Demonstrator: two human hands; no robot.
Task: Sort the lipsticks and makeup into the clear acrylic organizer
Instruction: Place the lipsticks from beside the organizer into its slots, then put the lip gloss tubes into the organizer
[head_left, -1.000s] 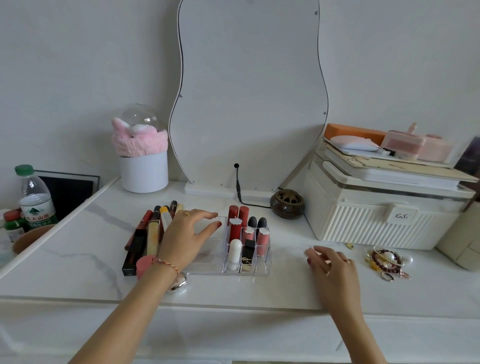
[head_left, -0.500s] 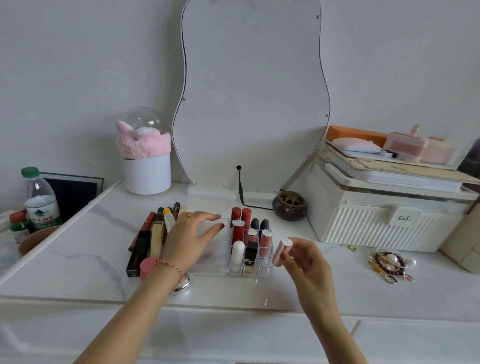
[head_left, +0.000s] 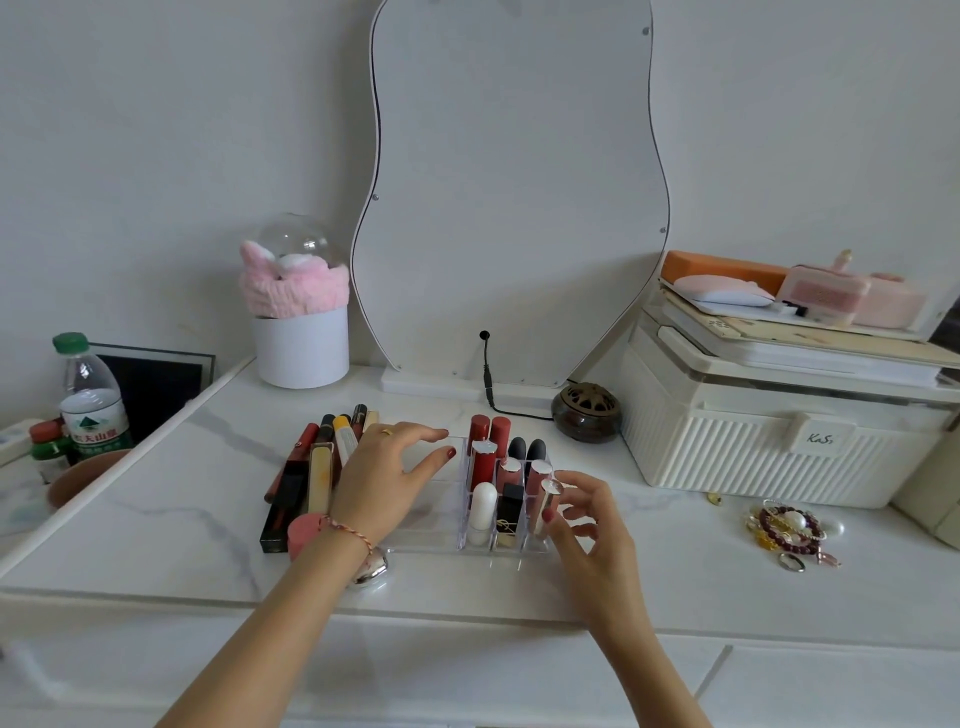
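While left hand (head_left: 387, 480) rests flat, fingers straight, on clear organizer (head_left: 431, 525), right hand (head_left: 587, 525) pinches pink lipstick (head_left: 546, 506) upright at its front-right cell. Loose makeup tubes (head_left: 317, 467) lie on bench (head_left: 156, 519), left.

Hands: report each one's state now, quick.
Left hand: open, fingers spread and resting on the clear acrylic organizer.
Right hand: pinching a pink lipstick at the organizer's front right slot.
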